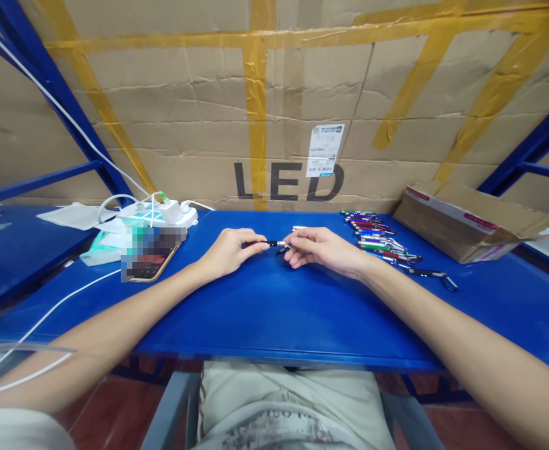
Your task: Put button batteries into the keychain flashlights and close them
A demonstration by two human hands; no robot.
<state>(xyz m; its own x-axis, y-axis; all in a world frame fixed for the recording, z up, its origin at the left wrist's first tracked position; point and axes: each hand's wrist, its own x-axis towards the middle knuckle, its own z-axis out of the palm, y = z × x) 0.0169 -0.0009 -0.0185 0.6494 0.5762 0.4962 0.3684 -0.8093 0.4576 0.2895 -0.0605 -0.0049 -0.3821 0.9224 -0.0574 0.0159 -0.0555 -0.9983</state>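
Note:
Above the blue table, a slim black pen (274, 244) with a silver section lies level between my two hands. My left hand (231, 253) pinches its left end between thumb and fingers. At the silver right end, the curled fingers of my right hand (318, 250) grip it and partly hide it. A small dark piece (282, 250) hangs just below, by the right fingertips. Behind my right hand, a silver item (298, 229) shows in part. To the right, several coloured pens (372, 234) with metal clips lie in a column, with a black one (424, 272) nearest me.
On the left of the blue table (274, 319) lie a phone (155, 262), a white power strip (187, 215) with cables and a plastic packet (100, 250). An open cardboard box (461, 225) stands at the right. A large taped carton (199, 125) walls off the back.

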